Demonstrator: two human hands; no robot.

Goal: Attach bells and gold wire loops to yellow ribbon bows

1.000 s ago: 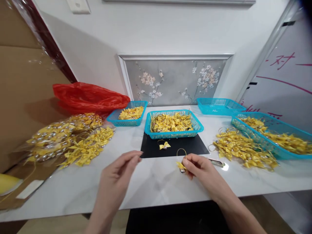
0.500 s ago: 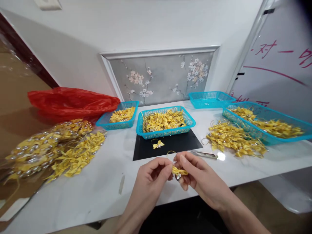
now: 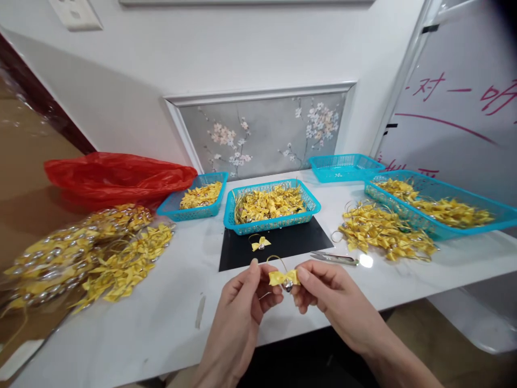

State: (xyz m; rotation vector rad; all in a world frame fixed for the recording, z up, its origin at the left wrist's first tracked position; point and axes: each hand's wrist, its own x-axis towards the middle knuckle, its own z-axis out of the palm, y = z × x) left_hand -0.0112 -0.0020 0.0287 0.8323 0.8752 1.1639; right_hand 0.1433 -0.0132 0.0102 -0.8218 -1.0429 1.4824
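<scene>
Both hands hold one small yellow ribbon bow [image 3: 284,278] with a silver bell and a thin gold loop, above the table's front edge. My left hand [image 3: 244,304] pinches its left wing and my right hand [image 3: 329,299] pinches its right wing. Another single yellow bow [image 3: 260,243] lies on the black mat [image 3: 299,242] just beyond. Small silver scissors [image 3: 335,258] rest on the white table [image 3: 161,323] to the right of the mat.
A blue basket [image 3: 270,222] full of bows stands behind the mat, a smaller one [image 3: 177,207] to its left, an empty one [image 3: 343,167] and a large filled one [image 3: 444,202] at right. Loose bow piles [image 3: 383,231] and bagged bows [image 3: 76,253] flank them. A red bag [image 3: 117,178] lies at back left.
My left hand came across and took hold of the bow that my right hand held. Both hands now stretch it level between them, a little nearer the table edge.
</scene>
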